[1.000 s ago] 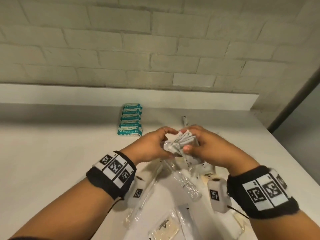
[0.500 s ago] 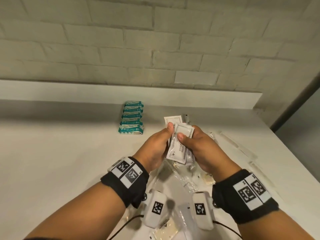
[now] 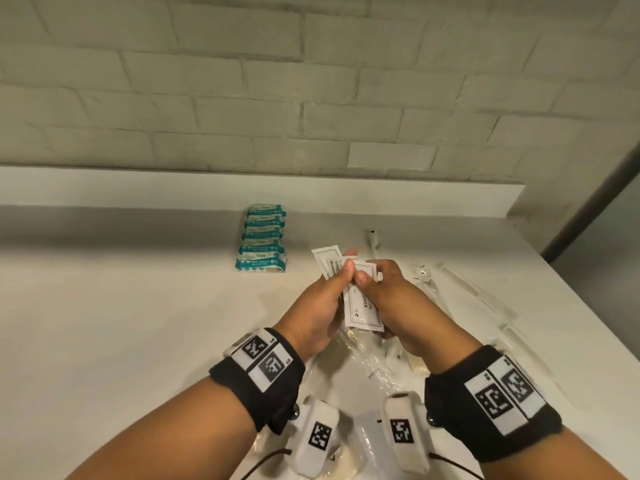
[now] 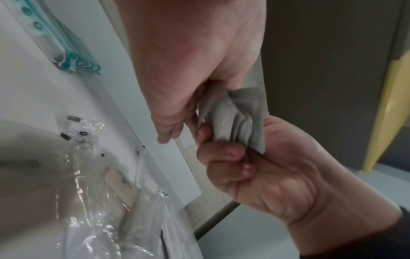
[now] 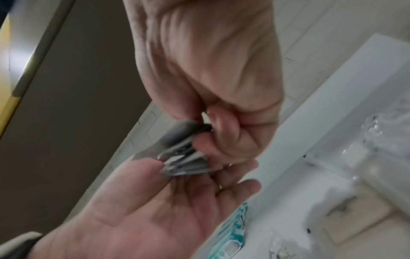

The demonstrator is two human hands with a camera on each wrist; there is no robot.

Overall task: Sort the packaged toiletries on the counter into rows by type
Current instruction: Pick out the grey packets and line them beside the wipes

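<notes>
Above the middle of the white counter (image 3: 138, 323), both hands hold a small stack of white printed sachets (image 3: 363, 306). My left hand (image 3: 341, 277) pinches the stack's left side with the thumb on top. My right hand (image 3: 372, 282) grips its right side, thumb on the front sachet. One sachet (image 3: 325, 256) fans out at the back left. In the left wrist view the sachets (image 4: 239, 113) sit bunched between the fingers of both hands. The right wrist view, which is blurred, shows their edges (image 5: 184, 157) over the left palm (image 5: 155, 201).
Several teal packets (image 3: 263, 240) lie in a row at the back by the wall ledge. Clear-wrapped items (image 3: 370, 368) are heaped under my wrists. Long clear-wrapped pieces (image 3: 478, 296) lie to the right, near the counter's right edge. A small white item (image 3: 374, 237) lies behind the hands.
The hands have risen from the heap with the sachets. The crumpled bunch is now a flat, slightly fanned stack held face up.
</notes>
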